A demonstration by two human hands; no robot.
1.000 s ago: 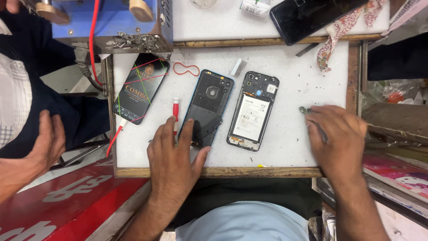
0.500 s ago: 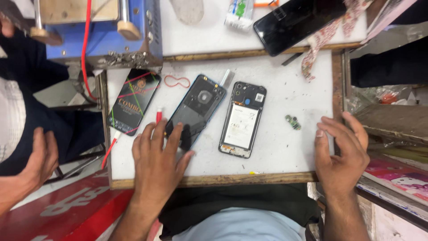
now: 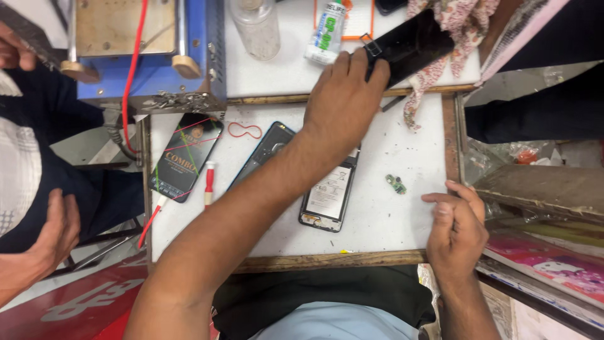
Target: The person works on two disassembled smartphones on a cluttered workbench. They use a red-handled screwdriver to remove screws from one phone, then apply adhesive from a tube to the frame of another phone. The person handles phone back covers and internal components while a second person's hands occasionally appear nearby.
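— Two hands on the bench: where is your left hand [image 3: 343,94]?
— Upper middle of the frame, reaching across; your fingertips touch the corner of the dark phone screen [image 3: 412,44] lying by the flowered cloth [image 3: 440,38]. Fingers lie flat together, not pinching anything.
— And your right hand [image 3: 456,230]?
— Lower right, resting on the edge of the white board [image 3: 377,220], fingers loosely curled, holding nothing. A small green part [image 3: 396,184] lies near it, and the opened phone [image 3: 328,201] sits just under your left forearm.
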